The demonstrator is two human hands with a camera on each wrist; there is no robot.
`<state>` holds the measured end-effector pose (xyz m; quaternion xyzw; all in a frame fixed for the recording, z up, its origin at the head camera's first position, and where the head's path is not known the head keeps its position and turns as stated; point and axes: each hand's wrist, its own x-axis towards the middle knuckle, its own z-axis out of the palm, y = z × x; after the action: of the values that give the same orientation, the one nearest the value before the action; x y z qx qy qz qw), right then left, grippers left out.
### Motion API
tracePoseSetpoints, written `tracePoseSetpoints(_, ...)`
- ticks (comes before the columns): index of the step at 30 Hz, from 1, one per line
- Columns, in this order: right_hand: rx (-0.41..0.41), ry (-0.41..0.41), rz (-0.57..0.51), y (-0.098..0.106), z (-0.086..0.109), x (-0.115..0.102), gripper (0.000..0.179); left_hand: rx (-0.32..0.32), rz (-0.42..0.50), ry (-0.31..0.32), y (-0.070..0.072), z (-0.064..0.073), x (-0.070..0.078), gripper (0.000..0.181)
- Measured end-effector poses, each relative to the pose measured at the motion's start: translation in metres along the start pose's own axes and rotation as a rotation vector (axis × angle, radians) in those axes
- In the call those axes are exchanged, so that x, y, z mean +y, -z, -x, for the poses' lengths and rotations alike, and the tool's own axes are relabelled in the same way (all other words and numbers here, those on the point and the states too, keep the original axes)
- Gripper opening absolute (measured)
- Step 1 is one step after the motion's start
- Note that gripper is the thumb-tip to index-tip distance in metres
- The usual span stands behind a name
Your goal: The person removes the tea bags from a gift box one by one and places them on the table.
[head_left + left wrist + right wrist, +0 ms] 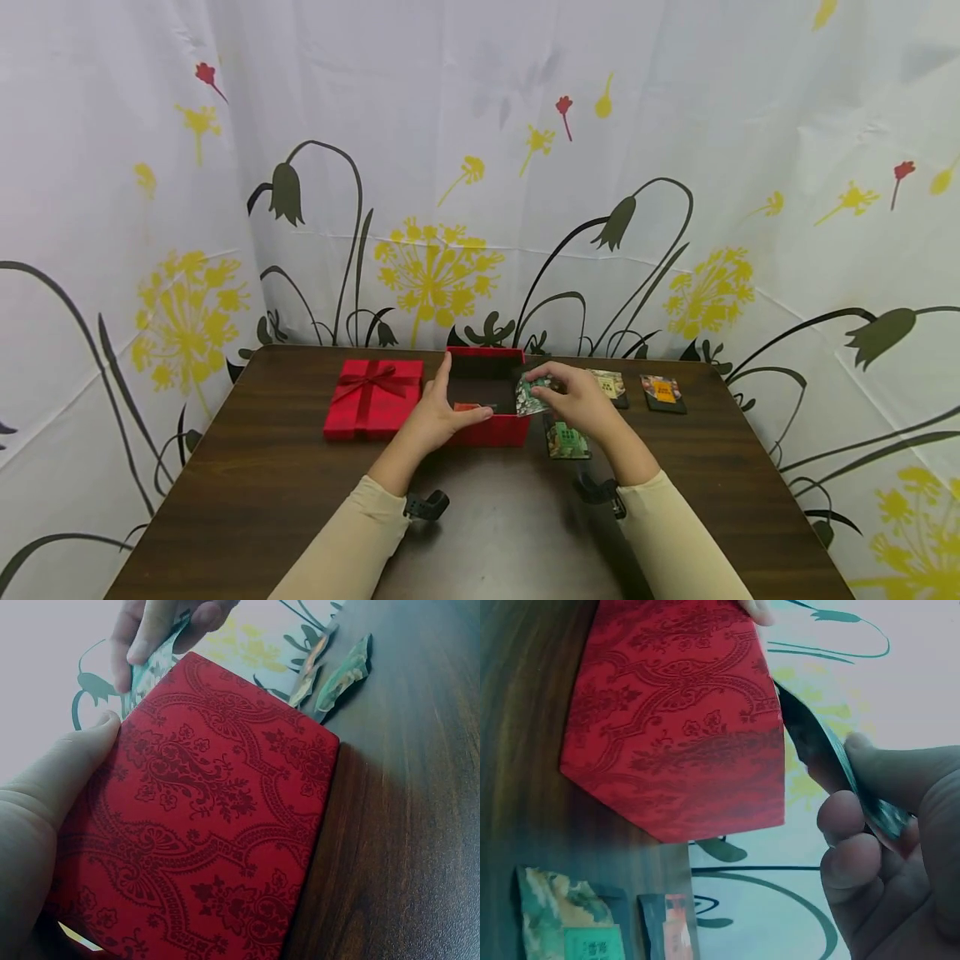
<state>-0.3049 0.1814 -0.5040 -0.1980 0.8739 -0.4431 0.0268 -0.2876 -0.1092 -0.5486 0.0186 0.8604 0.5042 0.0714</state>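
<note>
A lidless red box (pixel 491 432) with a dark inside stands at the table's middle, patterned with a darker floral print (pixel 202 765). My left hand (pixel 431 414) rests on its near left corner, index finger straight along the left side and thumb stretched over the near rim. Inside lies a packet with an orange-red patch (pixel 471 407). My right hand (pixel 577 398) pinches a small green-and-white printed packet (pixel 529 395) between thumb and fingers, at the box's right rim. Seen from the right wrist, this packet (pixel 821 754) slants, one end right at the rim.
The red lid (pixel 375 398) with a ribbon bow lies left of the box. To the right are a green-labelled packet (pixel 567 442), a yellow-labelled packet (pixel 611 385) and an orange-labelled packet (pixel 663 393). A flower-printed curtain (pixel 480 167) hangs behind the table's far edge.
</note>
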Motion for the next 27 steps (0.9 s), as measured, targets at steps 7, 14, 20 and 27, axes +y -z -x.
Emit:
tracePoseSetpoints(7,0.11,0.011,-0.041,0.003,0.013,0.01,0.018,0.003,0.0,0.005,0.001,-0.002,0.003,0.139)
tracePoseSetpoints(14,0.133,-0.057,-0.057,0.0,0.028,0.02,0.034,0.001,0.003,0.014,0.0,0.001,0.001,0.136)
tracePoseSetpoints(20,0.195,-0.031,-0.07,0.004,0.042,0.029,0.036,0.003,-0.007,0.01,0.001,0.002,0.002,0.136)
tracePoseSetpoints(27,0.195,-0.004,-0.105,0.01,0.059,0.043,0.043,0.003,-0.008,0.01,0.0,0.001,0.002,0.138)
